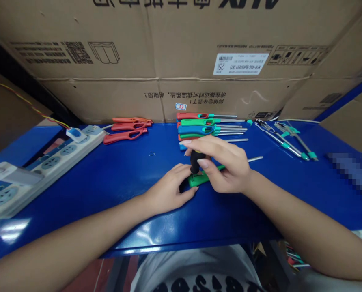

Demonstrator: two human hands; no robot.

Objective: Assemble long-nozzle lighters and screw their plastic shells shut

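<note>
On the blue table lies a green long-nosed lighter (201, 178), its metal tube pointing right. My left hand (171, 188) pinches the handle's end between thumb and fingers. In my right hand (225, 162) is a black-handled screwdriver (195, 162), held upright with its tip down on the green handle near its left end. My right hand and forearm cover part of the lighter. A few tiny screws (152, 153) lie on the table to the upper left of my left hand.
Behind my hands is a stack of lighters (196, 129). Red handle shells (126, 136) lie left of it, metal tubes with teal parts (286, 140) right. A power strip (47, 168) runs along the left. A cardboard sheet (108, 97) stands at the back.
</note>
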